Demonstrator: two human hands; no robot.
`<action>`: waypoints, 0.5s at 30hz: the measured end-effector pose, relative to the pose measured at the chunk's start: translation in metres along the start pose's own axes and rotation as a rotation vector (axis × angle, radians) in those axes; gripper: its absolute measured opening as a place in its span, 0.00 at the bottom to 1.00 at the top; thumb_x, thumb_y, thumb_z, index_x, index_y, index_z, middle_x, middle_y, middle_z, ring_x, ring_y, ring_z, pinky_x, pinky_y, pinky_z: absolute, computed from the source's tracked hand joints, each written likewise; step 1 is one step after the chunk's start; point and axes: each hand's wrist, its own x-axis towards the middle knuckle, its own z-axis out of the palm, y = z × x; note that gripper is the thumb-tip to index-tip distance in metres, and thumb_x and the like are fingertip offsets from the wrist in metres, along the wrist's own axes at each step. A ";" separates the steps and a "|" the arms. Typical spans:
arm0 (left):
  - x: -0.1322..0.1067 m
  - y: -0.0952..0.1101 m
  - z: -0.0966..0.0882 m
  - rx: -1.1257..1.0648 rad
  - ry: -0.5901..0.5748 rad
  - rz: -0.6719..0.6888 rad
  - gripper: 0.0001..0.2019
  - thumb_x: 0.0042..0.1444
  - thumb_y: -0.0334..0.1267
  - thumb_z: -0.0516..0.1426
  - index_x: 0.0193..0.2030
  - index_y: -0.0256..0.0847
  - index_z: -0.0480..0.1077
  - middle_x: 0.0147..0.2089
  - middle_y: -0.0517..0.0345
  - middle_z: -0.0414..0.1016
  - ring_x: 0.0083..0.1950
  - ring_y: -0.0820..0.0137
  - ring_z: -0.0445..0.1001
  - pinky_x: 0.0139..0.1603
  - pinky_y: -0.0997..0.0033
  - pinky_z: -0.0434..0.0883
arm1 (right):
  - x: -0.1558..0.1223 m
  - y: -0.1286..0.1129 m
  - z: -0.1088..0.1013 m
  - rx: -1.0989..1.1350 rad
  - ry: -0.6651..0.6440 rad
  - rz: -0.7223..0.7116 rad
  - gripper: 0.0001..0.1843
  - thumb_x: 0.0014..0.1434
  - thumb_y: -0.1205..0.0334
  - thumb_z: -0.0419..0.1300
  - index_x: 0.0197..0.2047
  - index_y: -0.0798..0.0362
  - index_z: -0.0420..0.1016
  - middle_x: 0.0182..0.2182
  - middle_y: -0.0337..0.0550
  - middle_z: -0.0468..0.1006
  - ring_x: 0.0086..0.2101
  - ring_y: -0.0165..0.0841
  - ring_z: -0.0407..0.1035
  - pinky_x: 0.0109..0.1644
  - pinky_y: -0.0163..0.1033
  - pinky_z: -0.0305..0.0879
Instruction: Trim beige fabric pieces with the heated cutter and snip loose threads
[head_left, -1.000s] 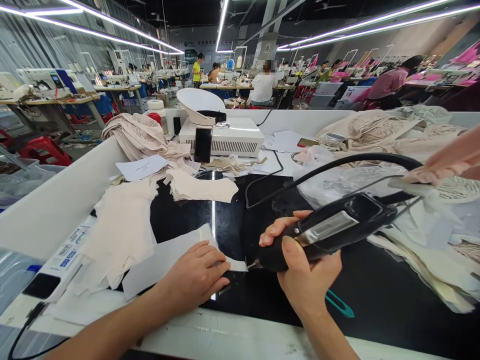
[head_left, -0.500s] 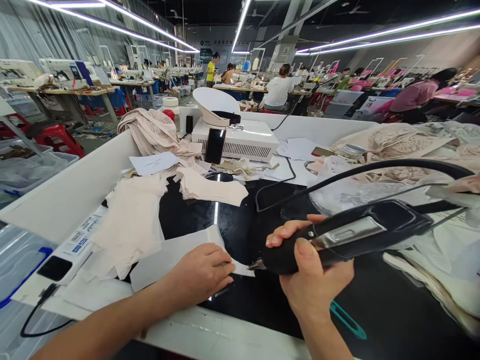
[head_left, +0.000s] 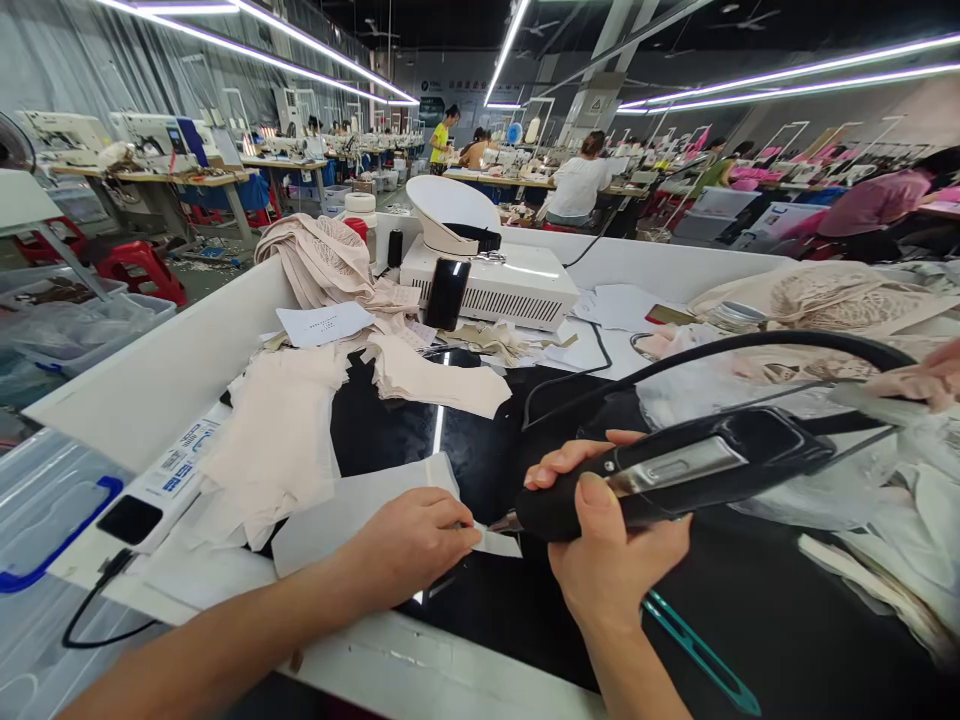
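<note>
My right hand point(head_left: 611, 555) is wrapped round a black corded hand tool point(head_left: 675, 470) whose metal tip points left and touches the edge of a white paper piece point(head_left: 352, 510) on the black glossy table point(head_left: 750, 600). My left hand point(head_left: 409, 545) lies on that white piece with its fingers curled down, pressing it flat right beside the tool's tip. The tool's black cable point(head_left: 750, 345) arches up and to the right.
Beige fabric cut pieces point(head_left: 277, 440) lie stacked at the left, with more lace fabric point(head_left: 817, 295) at the right. A white machine point(head_left: 491, 280) with a phone point(head_left: 448, 292) leaning on it stands at the back. Teal tweezers point(head_left: 697, 650) lie near the front. Another person's hand point(head_left: 926, 380) reaches in at right.
The view has shifted slightly, and the other person's hand at right sits lower. Both my hands stay in place on the white piece and the tool.
</note>
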 end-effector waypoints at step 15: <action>-0.001 -0.001 0.001 0.000 0.025 0.036 0.08 0.73 0.28 0.56 0.46 0.38 0.77 0.45 0.55 0.81 0.47 0.68 0.80 0.53 0.68 0.79 | -0.004 0.003 -0.001 -0.061 -0.010 0.008 0.15 0.62 0.63 0.71 0.50 0.44 0.74 0.30 0.32 0.78 0.26 0.31 0.73 0.33 0.41 0.76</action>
